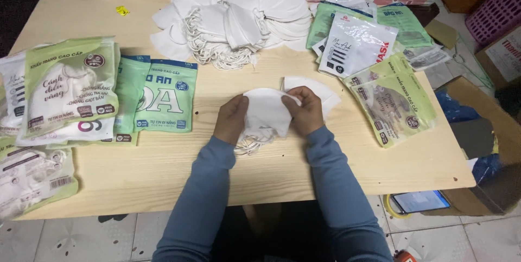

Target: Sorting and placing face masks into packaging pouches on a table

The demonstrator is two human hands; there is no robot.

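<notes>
A pale wooden table (163,169) stands on a tiled floor (70,237) — a heap of loose white masks (239,17) at its far edge, green printed packets (163,96) left and right. At centre, left hand (232,119) and right hand (307,111) both clasp a folded white fabric face mask (266,112).

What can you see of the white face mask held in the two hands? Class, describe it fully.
The white face mask is a folded piece of soft, cloth-like material with thin white ear loops hanging in a tangle below it. It is held just above the wooden table, near the middle. The left hand grips its left edge and the right hand its right edge, fingers curled over it. Another white mask lies just behind it.
</notes>
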